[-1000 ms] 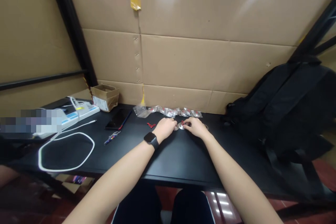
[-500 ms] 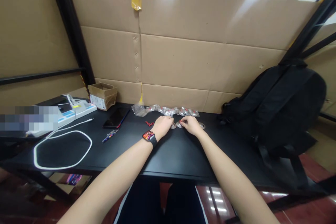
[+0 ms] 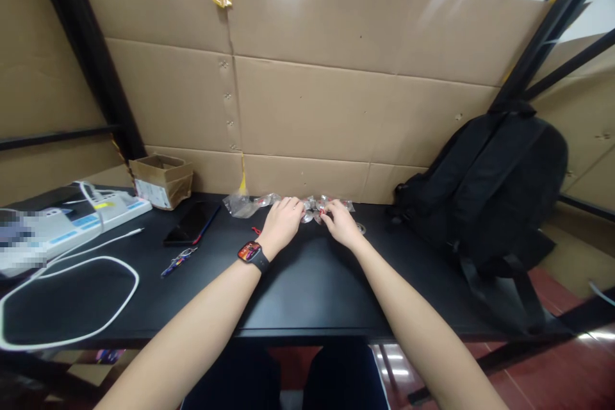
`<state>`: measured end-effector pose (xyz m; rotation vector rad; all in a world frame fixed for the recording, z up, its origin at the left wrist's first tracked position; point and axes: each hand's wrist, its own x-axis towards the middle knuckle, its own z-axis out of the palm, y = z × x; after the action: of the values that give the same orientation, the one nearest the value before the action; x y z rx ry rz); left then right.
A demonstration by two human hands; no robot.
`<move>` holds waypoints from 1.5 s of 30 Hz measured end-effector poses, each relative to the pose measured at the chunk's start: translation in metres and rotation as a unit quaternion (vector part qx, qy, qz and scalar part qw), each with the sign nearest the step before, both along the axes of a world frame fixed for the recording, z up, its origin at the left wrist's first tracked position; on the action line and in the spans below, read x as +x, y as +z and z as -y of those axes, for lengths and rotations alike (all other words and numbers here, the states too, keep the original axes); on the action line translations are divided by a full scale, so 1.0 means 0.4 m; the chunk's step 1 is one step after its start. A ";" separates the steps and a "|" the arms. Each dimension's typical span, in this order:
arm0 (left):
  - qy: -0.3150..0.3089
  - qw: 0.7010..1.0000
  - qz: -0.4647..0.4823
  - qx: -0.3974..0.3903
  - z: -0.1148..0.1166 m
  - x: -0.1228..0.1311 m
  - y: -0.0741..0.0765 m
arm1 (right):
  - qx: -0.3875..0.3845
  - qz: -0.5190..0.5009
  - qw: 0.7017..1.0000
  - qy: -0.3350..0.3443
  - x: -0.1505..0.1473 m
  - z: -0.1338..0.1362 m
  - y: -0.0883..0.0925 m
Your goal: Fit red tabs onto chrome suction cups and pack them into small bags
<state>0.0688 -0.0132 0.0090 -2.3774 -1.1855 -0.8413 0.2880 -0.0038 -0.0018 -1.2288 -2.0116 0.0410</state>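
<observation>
Several small metal discs with red parts, some in clear plastic, lie in a row along the back of the black table point(image 3: 307, 282). My left hand point(image 3: 283, 221), wearing a watch point(image 3: 250, 252), has its fingers curled down beside a shiny disc point(image 3: 306, 217); what they grip, if anything, is hidden. My right hand point(image 3: 341, 223) is closed in a pinch at a disc with a red piece point(image 3: 321, 212). A round disc point(image 3: 361, 229) shows just right of that hand. A red cord point(image 3: 256, 230) lies left of my left hand.
Clear plastic wrapping point(image 3: 240, 205) is at the back, near a cardboard box point(image 3: 166, 182). A phone point(image 3: 192, 224), keys point(image 3: 179, 261), a white cable point(image 3: 137, 282) and power strips point(image 3: 77, 230) lie left. A black backpack point(image 3: 500, 186) stands right.
The view has shifted a little right. My hands have moved slightly forward, closer to the wrapped discs, and my left hand now covers part of the red cord.
</observation>
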 end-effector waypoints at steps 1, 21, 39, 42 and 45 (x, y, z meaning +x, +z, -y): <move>0.006 1.000 0.022 0.005 0.003 -0.003 0.006 | -0.004 0.001 1.000 -0.012 0.005 -0.003 -0.003; -0.243 0.786 0.490 -0.289 -0.043 0.049 -0.059 | -0.089 -0.367 0.910 0.170 -0.109 0.061 0.011; -0.096 0.946 0.227 -0.210 0.025 0.010 0.012 | -0.247 -0.453 0.834 0.193 -0.093 0.082 0.024; -0.029 0.975 0.151 -0.162 0.011 -0.043 0.043 | -0.233 -0.436 0.852 0.173 -0.081 0.068 0.017; 0.131 0.976 0.117 -0.132 -0.024 -0.121 0.050 | -0.204 -0.381 0.891 0.139 -0.061 0.054 0.016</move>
<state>0.0204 -0.0037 0.0291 -2.2910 -1.7592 -0.9429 0.2637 -0.0253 0.0044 -0.9306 -1.4752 0.9779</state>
